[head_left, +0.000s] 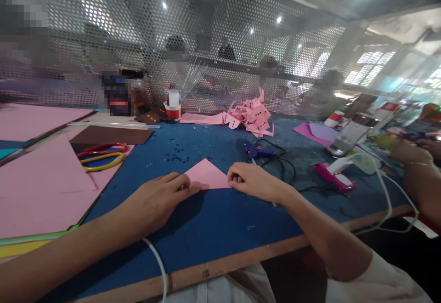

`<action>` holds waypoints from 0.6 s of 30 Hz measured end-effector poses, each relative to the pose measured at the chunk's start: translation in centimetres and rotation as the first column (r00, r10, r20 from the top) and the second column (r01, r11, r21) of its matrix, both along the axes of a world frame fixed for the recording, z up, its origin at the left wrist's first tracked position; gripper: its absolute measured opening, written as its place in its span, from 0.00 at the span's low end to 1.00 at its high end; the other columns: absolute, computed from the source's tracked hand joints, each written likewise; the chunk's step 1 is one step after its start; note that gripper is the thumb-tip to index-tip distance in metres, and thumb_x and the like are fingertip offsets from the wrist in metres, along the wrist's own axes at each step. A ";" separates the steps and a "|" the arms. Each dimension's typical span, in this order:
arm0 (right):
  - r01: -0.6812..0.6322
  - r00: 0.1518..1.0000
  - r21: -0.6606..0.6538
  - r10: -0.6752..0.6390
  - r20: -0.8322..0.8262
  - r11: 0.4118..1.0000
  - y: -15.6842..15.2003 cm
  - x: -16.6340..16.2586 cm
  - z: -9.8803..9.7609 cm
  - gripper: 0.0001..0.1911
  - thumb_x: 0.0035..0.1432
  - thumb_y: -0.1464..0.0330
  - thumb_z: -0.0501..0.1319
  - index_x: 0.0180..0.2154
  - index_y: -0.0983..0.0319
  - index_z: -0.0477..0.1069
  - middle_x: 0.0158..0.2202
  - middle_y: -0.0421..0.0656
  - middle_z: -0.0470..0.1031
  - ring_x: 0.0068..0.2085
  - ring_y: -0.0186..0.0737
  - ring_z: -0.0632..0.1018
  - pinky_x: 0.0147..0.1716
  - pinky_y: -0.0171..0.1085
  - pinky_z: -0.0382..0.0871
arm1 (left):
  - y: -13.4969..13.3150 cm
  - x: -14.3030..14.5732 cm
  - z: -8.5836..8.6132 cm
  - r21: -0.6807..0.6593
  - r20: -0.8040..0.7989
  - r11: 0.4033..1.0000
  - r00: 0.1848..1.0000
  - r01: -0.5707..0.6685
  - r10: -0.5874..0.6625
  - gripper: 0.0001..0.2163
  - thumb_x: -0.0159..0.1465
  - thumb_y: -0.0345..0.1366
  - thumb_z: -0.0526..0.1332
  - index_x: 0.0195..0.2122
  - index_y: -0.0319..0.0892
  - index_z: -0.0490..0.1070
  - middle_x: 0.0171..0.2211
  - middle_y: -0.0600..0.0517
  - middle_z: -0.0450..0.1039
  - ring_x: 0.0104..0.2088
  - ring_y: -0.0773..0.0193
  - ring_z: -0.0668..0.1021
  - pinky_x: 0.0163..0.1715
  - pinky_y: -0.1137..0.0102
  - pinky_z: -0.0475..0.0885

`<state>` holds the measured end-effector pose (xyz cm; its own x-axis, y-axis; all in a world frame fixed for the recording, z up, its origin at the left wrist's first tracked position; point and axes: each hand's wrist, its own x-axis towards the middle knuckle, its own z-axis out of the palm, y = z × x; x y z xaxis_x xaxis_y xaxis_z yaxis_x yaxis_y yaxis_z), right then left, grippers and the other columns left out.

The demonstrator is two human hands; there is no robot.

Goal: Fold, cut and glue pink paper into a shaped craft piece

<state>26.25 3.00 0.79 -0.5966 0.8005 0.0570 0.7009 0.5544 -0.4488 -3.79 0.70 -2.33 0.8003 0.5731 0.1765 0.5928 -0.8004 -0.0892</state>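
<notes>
A pink sheet of paper (208, 175), folded into a triangle with its peak pointing away from me, lies on the blue tabletop. My left hand (160, 202) holds its left corner, fingers curled and thumb along the lower edge. At the right corner, my right hand (253, 181) pinches the paper between thumb and bent fingers. Both hands cover the corners they grip. Small dark paper dots (177, 156) are scattered just beyond the triangle. Close behind my right hand lies a blue glue gun (257, 150) with a black cord.
Large pink sheets (41, 174) and red- and yellow-handled scissors (103, 158) lie at left. A heap of folded pink paper pieces (251, 114) sits by the perforated metal screen (213, 27). A magenta power strip (336, 178) and clear jar (353, 133) stand right, near another person's arm (420, 179).
</notes>
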 end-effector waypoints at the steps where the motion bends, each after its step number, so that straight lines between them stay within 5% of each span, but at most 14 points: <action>1: 0.002 1.000 0.002 -0.002 0.010 1.000 0.0 0.3 0.1 0.04 0.61 0.74 0.59 0.35 0.62 0.72 0.36 0.40 0.75 0.35 0.34 0.74 0.35 0.33 0.62 | 0.0 0.0 0.0 -0.005 0.006 1.000 1.000 0.003 -0.003 0.28 0.67 0.21 0.48 0.65 0.49 0.62 0.46 0.47 0.72 0.43 0.57 0.74 0.44 0.63 0.73; 18: 0.058 0.995 0.049 -0.062 0.084 0.997 -0.4 1.7 1.6 0.05 0.61 0.74 0.60 0.34 0.60 0.74 0.35 0.41 0.77 0.36 0.37 0.75 0.35 0.34 0.62 | 0.0 0.4 0.3 -0.017 0.026 1.000 1.000 0.004 -0.003 0.36 0.62 0.17 0.49 0.68 0.56 0.57 0.44 0.49 0.71 0.41 0.59 0.74 0.43 0.66 0.72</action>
<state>27.96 2.60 2.37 -0.5517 0.8328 0.0457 0.7683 0.5289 -0.3605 -3.38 0.72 -2.04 0.7974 0.5734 0.1880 0.5921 -0.8036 -0.0601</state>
